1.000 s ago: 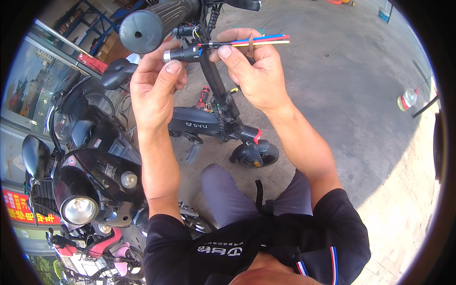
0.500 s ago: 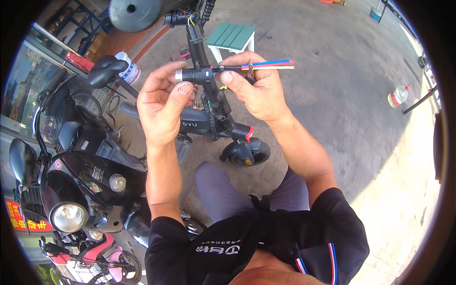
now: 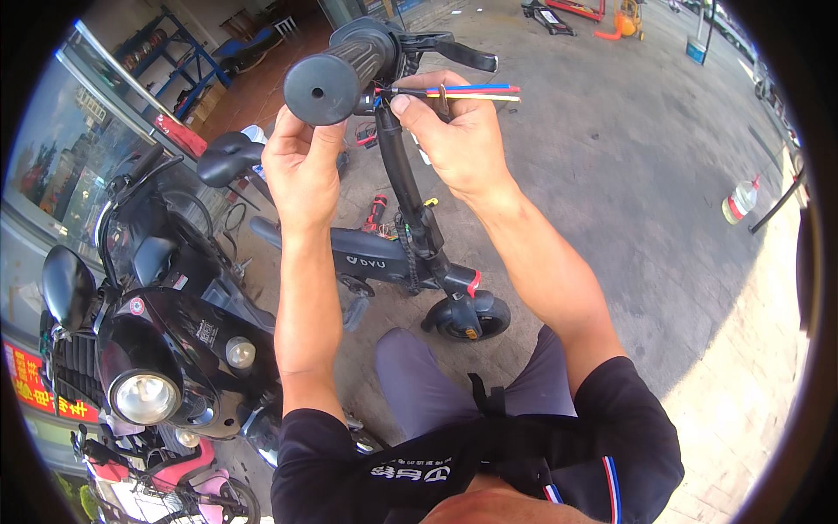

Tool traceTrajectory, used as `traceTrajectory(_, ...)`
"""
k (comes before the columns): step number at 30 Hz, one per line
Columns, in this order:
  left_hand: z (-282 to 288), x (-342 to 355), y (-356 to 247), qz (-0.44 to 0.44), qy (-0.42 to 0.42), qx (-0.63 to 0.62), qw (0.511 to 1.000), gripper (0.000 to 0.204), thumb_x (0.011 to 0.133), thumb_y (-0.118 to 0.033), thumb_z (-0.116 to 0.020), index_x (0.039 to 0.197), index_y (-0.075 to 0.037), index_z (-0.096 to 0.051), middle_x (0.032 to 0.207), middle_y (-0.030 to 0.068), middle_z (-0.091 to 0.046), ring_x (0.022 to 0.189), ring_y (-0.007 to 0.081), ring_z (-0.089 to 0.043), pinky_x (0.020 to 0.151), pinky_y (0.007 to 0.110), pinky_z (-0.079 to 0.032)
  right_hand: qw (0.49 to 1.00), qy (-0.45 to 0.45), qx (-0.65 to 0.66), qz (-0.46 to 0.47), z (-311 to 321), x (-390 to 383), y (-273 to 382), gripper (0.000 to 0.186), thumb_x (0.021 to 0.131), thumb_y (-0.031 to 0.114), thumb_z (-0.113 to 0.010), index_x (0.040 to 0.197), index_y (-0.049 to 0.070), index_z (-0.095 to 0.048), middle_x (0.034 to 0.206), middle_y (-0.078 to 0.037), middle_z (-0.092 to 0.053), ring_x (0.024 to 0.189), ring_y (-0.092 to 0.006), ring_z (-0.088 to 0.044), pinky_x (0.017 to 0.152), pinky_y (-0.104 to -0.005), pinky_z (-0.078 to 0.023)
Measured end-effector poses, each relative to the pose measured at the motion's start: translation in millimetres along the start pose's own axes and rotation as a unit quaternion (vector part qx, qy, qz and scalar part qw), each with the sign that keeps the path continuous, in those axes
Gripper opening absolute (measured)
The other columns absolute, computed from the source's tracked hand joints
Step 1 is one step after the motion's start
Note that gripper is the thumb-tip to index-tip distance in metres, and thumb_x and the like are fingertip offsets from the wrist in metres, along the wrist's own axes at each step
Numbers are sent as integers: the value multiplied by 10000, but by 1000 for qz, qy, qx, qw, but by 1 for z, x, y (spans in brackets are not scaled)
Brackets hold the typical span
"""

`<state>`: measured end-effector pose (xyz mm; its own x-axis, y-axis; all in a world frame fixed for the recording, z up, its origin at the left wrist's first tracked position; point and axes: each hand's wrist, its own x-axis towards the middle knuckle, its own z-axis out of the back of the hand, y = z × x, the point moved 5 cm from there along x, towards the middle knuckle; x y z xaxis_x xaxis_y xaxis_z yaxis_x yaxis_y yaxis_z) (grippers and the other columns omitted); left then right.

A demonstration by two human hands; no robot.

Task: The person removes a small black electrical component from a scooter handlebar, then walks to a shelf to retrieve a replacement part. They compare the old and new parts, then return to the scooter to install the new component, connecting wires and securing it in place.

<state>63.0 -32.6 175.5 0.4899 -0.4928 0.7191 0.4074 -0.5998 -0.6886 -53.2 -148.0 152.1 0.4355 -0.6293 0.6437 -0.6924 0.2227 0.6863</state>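
My left hand (image 3: pixel 305 166) is closed, thumb and fingers pinching a black cylindrical part (image 3: pixel 367 106). Most of that part is hidden behind the rubber handlebar grip (image 3: pixel 321 90), which hangs close in front. Opposite it, my right hand (image 3: pixel 458 144) pinches a thin black cable between thumb and fingers. Blue, red and yellow wires (image 3: pixel 493 92) stick out of the cable to the right. Small coloured wires show at the gap between both hands. Below them runs the black stem (image 3: pixel 403 179) of a small electric bike (image 3: pixel 375 255).
A brake lever (image 3: pixel 471 57) juts out beyond the grip. A black scooter (image 3: pixel 175 341) stands close on my left, a pink one (image 3: pixel 179 472) behind it. A red and black power tool (image 3: pixel 375 212) lies by the bike frame. A bottle (image 3: pixel 740 203) stands far right.
The view has shifted, and the handlebar grip now covers much of the part in my left hand. Both hands sit higher in the picture, still holding the same things. The green stool is mostly hidden.
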Motion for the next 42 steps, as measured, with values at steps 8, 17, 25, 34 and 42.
traceTrajectory(8, 2, 1, 10, 29, 6, -60, 998, 212, 859, -72, -677, 1050, 1, -619, 915, 57, -642, 776, 116, -571, 664, 249, -449, 1000, -22, 6, -11, -1, -1, -4, 157, 862, 68, -664, 1007, 12, -639, 771, 6, -619, 627, -27, -509, 524, -192, -390)
traceTrajectory(17, 6, 6, 25, 69, 6, -45, 997, 350, 838, -96, -703, 1162, -1, -613, 1023, 50, -655, 742, 74, -565, 650, 220, -478, 997, -56, -3, 51, -1, -2, -5, 155, 852, 47, -668, 995, -1, -637, 796, -13, -637, 701, -49, -557, 607, -205, -454)
traceTrajectory(25, 3, -1, 18, 69, 3, -76, 995, 357, 840, -80, -690, 1173, 4, -595, 1005, 55, -657, 756, 89, -577, 648, 231, -485, 993, -36, -45, 102, -3, -6, 1, 175, 852, 46, -674, 1018, 5, -639, 836, -14, -636, 718, -58, -562, 619, -206, -450)
traceTrajectory(34, 15, -77, -26, 243, 90, -93, 961, 302, 839, -37, -682, 1109, 34, -568, 941, 72, -641, 817, 106, -588, 724, 235, -485, 973, 181, -134, 55, 11, -45, 37, 193, 726, -28, -702, 912, 14, -673, 774, -84, -640, 676, -181, -617, 575, -287, -469)
traceTrajectory(42, -58, -171, -113, 621, 229, 13, 749, 320, 863, -92, -661, 1133, -2, -515, 918, 54, -625, 754, 74, -572, 663, 221, -471, 837, 213, -134, -485, 21, -124, 129, 125, 818, 62, -651, 942, 45, -660, 803, -12, -641, 684, -74, -565, 613, -255, -466)
